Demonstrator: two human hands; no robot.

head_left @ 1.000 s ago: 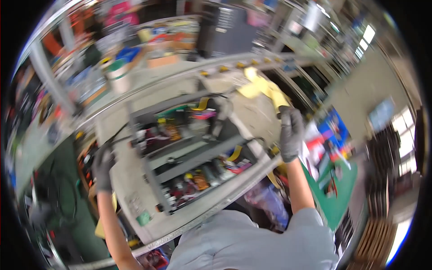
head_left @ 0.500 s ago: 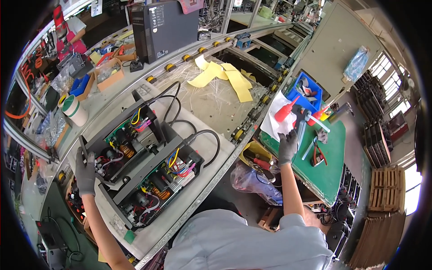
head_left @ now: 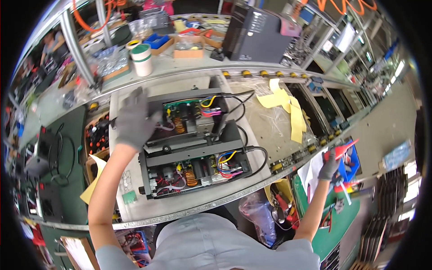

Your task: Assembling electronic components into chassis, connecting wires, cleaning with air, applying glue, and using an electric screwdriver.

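My left hand, in a grey glove and slightly blurred, is over the left end of the rear open electronics chassis. Its fingers are stretched out, with nothing visible in them. A second open chassis lies in front, showing copper coils, circuit boards and coloured wires. Black cables leave both units on the right. Off to the right, my gloved right hand is closed around a red squeeze bottle, whose pointed nozzle aims up and right. The palm side of that grip is hidden.
Yellow paper strips lie on the conveyor past the cables. Beside my right hand are a blue bin and a green-topped table with hand tools. A white-and-green roll and parts boxes stand at the back.
My right hand has gone from beside a grey tool to the red squeeze bottle and gripped it. My left hand has moved from the chassis edge to over its end. The view has turned left.
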